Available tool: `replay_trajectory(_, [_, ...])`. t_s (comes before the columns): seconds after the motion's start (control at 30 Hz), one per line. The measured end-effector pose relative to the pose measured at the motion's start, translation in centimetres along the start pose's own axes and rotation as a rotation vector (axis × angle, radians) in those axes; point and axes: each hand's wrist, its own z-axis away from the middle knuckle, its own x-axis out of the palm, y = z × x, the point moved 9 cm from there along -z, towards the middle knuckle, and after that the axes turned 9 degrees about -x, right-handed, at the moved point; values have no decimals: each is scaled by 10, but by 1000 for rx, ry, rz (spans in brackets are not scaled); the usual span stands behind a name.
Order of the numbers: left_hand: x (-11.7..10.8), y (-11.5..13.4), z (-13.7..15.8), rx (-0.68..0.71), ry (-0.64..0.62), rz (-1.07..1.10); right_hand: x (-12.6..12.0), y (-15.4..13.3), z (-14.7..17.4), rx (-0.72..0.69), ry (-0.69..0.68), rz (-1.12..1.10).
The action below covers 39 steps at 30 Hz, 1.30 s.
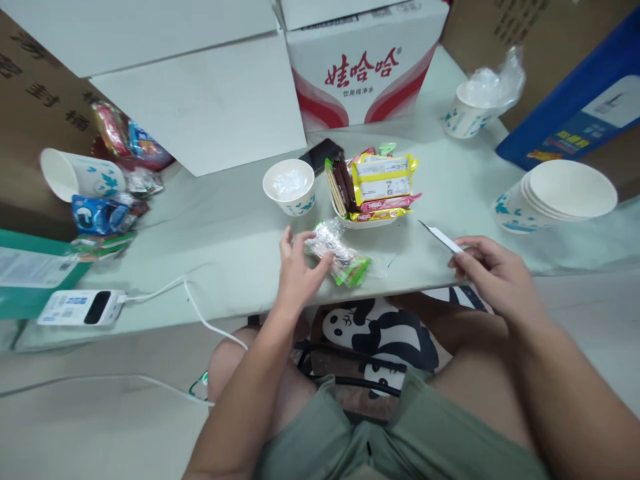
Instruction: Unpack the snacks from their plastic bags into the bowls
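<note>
My right hand grips a slim white craft knife, its thin dark blade pointing left above the table. My left hand has its fingers apart at the left side of a clear snack packet with green ends; the thumb and a fingertip appear to touch the plastic. Behind the packet stands a white bowl filled with wrapped snack bars, yellow, pink and brown. A paper cup with crumpled clear plastic inside stands left of the bowl.
Stacked paper cups stand at the right, and another cup holding clear plastic sits farther back. White cartons line the rear. At left lie a tipped cup, snack packets and a white power bank with a cable.
</note>
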Motion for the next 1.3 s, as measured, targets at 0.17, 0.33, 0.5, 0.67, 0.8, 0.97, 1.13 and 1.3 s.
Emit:
replay_trajectory(0.17, [-2,9,-11,143,-100,-16,-2,22,-24,4,19,500])
replay_trajectory(0.33, [-2,7,-10,78,-101,-20,4,-19,-23,-282,189,485])
replay_trajectory(0.5, [-4,2,-4,34,-102,-28,66,-98,1,-653,-18,122])
replay_trajectory(0.67, [-8,7,1,71,-126,32,99,-112,-10,-556,-98,93])
replay_trajectory(0.8, [-3,25,5,236,-177,-11,82,-103,-18,-475,-8,-23])
replay_trajectory(0.97, [-14,1,-8,-91,-101,332,53,-75,-20,-352,118,-51])
replay_trajectory(1.13, [-14,-27,-12,-376,-109,471,19,-39,-24,-222,308,52])
replay_trajectory(1.3, [-22,-23,-18,-233,-43,288,-3,-65,-5,-356,479,140])
